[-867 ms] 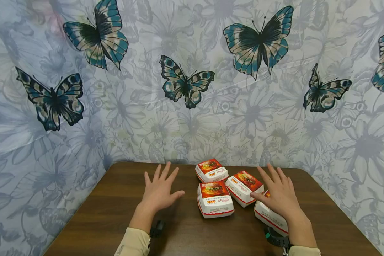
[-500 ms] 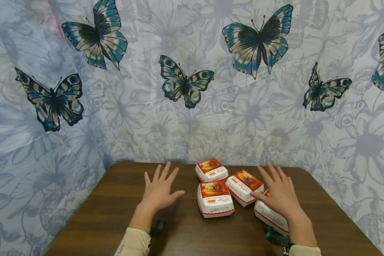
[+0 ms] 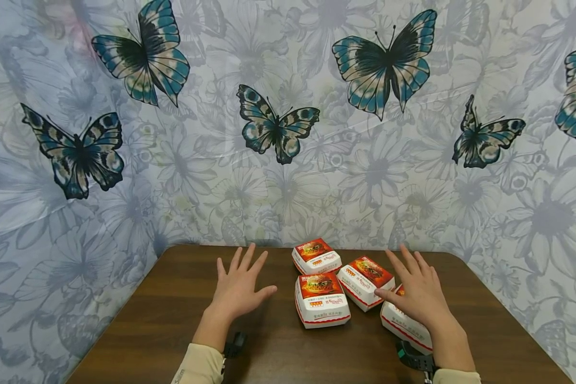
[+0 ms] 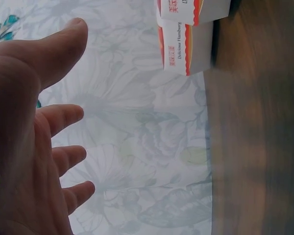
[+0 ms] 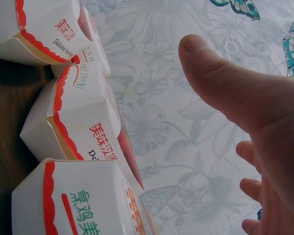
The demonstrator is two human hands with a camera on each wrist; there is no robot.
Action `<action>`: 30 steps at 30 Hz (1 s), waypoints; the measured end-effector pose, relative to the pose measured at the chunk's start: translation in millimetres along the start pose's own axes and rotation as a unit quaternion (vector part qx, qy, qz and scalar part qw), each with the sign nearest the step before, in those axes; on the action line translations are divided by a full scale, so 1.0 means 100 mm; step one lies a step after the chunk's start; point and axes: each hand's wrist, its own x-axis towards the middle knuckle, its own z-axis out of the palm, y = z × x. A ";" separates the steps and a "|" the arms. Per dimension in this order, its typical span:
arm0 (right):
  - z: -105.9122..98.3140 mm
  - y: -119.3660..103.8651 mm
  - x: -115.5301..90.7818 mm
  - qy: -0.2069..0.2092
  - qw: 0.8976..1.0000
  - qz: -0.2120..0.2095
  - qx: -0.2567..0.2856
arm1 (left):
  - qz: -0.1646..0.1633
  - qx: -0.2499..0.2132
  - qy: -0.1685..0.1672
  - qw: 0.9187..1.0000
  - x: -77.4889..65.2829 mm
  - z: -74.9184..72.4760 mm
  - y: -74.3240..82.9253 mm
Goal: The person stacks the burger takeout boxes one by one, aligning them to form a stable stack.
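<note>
Several white and red hamburger boxes stand grouped on the brown table in the head view: a front box (image 3: 323,301), a back box (image 3: 316,256), a middle box (image 3: 366,282) and a right-hand box (image 3: 405,325). My left hand (image 3: 240,288) is spread above the table, left of the boxes, holding nothing. Above the right-hand box my right hand (image 3: 417,293) is spread too, hiding part of that box's top. In the right wrist view a gap shows between the hand (image 5: 264,107) and the nearest box (image 5: 78,196). Bare fingers of the left hand (image 4: 34,127) show in its wrist view.
The wooden table (image 3: 173,320) ends at a curtain (image 3: 192,176) with printed butterflies and flowers close behind it. Both wrists carry dark straps, and the sleeves are cream.
Both hands stay spread in the same places, and the boxes have not moved. Only the head view has shifted very slightly.
</note>
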 end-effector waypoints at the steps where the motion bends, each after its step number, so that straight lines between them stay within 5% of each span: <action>1: 0.00 0.00 0.00 0.000 1.000 -0.001 -0.001 | 0.001 -0.003 0.002 1.000 0.00 0.01 0.00; 12: -0.03 0.01 0.00 0.015 1.000 -0.008 -0.004 | 0.014 -0.089 0.047 0.995 0.09 0.22 0.07; 19: -0.05 0.02 -0.01 0.020 1.000 -0.011 -0.003 | 0.047 -0.183 0.057 0.980 0.11 0.39 0.25; 25: -0.04 0.03 0.00 0.017 1.000 -0.011 -0.009 | 0.048 -0.239 0.033 0.969 0.09 0.51 0.36; 30: -0.04 0.04 0.00 0.013 1.000 -0.008 -0.010 | 0.046 -0.316 0.002 0.948 0.10 0.63 0.40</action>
